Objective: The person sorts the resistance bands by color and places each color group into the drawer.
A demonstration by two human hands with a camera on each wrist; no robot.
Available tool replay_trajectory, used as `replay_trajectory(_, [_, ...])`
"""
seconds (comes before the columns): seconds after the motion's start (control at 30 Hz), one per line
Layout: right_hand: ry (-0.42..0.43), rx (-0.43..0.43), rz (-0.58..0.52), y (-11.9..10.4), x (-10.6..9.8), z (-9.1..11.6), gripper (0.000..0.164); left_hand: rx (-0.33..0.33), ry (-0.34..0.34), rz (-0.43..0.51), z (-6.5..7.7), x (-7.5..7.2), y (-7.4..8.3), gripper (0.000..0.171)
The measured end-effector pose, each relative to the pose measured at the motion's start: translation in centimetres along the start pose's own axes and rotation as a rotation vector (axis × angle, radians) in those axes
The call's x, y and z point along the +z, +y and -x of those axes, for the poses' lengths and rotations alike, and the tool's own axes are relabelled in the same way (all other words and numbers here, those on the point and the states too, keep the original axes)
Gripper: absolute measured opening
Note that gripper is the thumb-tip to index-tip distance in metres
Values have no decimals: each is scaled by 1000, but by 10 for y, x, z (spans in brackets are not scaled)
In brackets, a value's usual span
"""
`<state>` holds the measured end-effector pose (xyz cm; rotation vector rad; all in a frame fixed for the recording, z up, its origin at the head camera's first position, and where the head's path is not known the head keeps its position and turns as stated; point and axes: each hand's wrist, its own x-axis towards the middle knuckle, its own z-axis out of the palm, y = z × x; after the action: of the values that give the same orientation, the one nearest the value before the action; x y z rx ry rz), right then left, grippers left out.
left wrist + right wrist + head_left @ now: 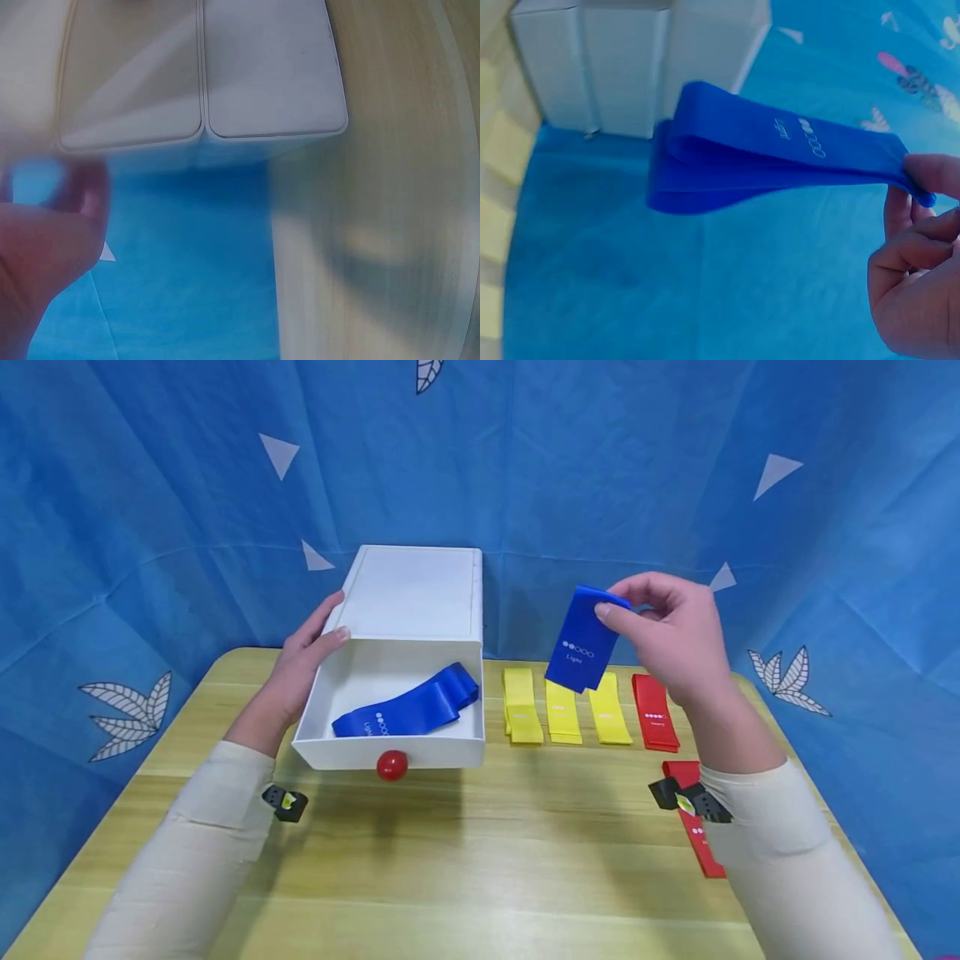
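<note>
My right hand [675, 635] pinches a folded blue resistance band [581, 643] between thumb and fingers, lifted off the table. The word "Light" is printed on it; in the right wrist view its folded layers hang apart. A second blue resistance band [412, 706] lies folded inside the pulled-out drawer [322, 748] of a white drawer box [420, 589]. My left hand [296, 660] rests against the left side of that box, thumb and fingers at its upper edge. In the left wrist view, part of the hand is blurred or cut off.
Three yellow bands [522, 706] and a red band [656, 714] lie in a row right of the box. Another red band [708, 852] is partly covered by my right forearm. The drawer carries a red knob [392, 766]. A blue curtain [525, 485] hangs behind the table.
</note>
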<state>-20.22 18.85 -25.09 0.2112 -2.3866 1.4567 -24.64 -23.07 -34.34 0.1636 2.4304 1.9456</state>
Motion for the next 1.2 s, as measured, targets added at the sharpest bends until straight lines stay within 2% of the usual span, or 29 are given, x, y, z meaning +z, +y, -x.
replay_trajectory(0.17, [35,-15,-126,-34,8,-13,23,3,4,3,0,0,0,63])
replay_trajectory(0.33, [36,-48,-223,-64,26,-18,21,14,8,15,-1,-1,0,62])
replay_trajectory(0.47, [-9,-87,-265,-84,48,-18,16,16,13,9,-1,-2,0,61])
replay_trajectory(0.63, [-109,-126,-375,-101,84,-12,10,9,11,6,3,-5,1,62])
replay_trajectory(0.77, [-183,-90,-460,-114,116,0,8,20,12,23,3,-8,3,59])
replay_trajectory(0.97, [-257,-50,-496,-122,156,18,6,58,15,13,1,-10,1,57])
replay_trajectory(1.1, [-277,67,-466,-114,171,27,4,43,-6,-17,1,-10,1,61])
replay_trajectory(1.2, [-293,153,-381,-105,176,30,4,25,-23,-17,2,-9,2,61])
